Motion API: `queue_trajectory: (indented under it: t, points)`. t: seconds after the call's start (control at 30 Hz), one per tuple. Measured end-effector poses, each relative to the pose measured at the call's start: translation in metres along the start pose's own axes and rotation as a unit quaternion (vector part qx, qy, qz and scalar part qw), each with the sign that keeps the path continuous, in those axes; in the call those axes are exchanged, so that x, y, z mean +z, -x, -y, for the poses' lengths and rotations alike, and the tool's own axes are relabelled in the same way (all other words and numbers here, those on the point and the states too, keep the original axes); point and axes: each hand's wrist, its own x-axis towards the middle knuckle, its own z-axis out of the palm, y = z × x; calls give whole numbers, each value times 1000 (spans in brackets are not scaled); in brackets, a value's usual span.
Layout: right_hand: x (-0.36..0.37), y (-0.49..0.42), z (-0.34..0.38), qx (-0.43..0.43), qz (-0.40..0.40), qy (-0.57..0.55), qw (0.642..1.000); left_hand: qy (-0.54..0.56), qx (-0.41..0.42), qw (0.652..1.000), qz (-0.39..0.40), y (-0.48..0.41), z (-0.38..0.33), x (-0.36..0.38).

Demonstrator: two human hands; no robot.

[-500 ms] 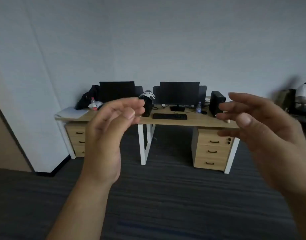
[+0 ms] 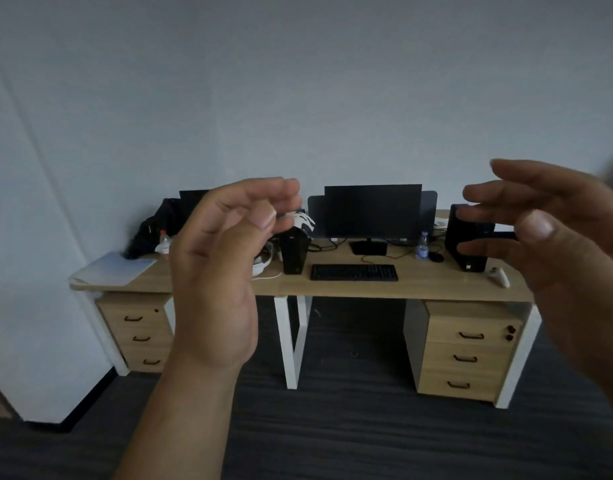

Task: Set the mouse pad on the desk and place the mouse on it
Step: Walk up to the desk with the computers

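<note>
Head view. Both hands are raised in front of the camera, with the desk well beyond them across a dark floor. The left hand is held with its fingers curled loosely toward the thumb, not fully closed; nothing is gripped. The right hand is spread, its fingers extended and parted; nothing is held there either.

Compared with half a second earlier, the desk is seen larger and lower in the picture, and the hands are raised in much the same pose. It is judged that the desk is being approached and that no task object has yet been picked up.

A small dark mouse is seen on the far right part of the desk, just beside a clear bottle and near a black speaker. A mouse pad cannot be identified with certainty; the pale flat sheet at the left end of the desk cannot be confirmed as one. A black keyboard lies in front of a dark monitor. A white handheld device rests near the right edge.

No brand, label or writing can be read; the bottle labels are too small and blurred.
</note>
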Motion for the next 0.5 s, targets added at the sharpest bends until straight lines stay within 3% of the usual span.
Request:
queue_trajectory:
  t: [0.23,0.5]
  points:
    - [-28,-104,-166,21,9,-13,1000,-39,-35,998,-21,-73,170,-4]
    - [-10,-276,-296,18,67,-44,997,-83,-28,993,-84,-196,289,-28]
